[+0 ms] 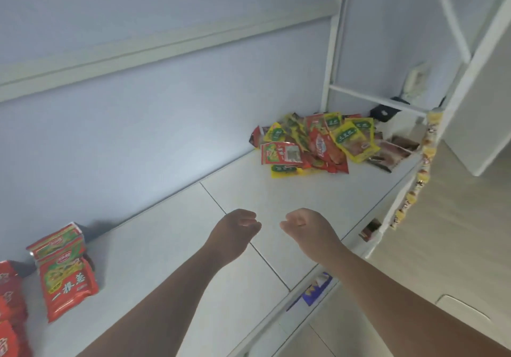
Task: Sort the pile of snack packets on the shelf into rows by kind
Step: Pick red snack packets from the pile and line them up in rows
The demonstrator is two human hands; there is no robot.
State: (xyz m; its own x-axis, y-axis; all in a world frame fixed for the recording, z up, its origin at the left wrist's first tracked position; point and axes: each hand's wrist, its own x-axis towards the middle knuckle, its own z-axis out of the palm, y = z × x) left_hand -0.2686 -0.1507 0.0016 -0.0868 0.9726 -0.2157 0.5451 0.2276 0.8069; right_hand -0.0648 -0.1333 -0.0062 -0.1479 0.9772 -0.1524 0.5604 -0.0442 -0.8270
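Both hands are empty, fingers loosely curled in: left hand (235, 228) and right hand (304, 226) hover side by side over the white shelf (171, 246), touching nothing. The pile of snack packets (312, 143) sits well beyond them at the shelf's far end; its back packets are too blurry to read. Red packets (65, 271) stand at the near-left end, partly cut off.

pile (315, 143): red/yellow pkts, jumbled, far right | shelf (249, 199): white | red-green pkts (65, 271): left
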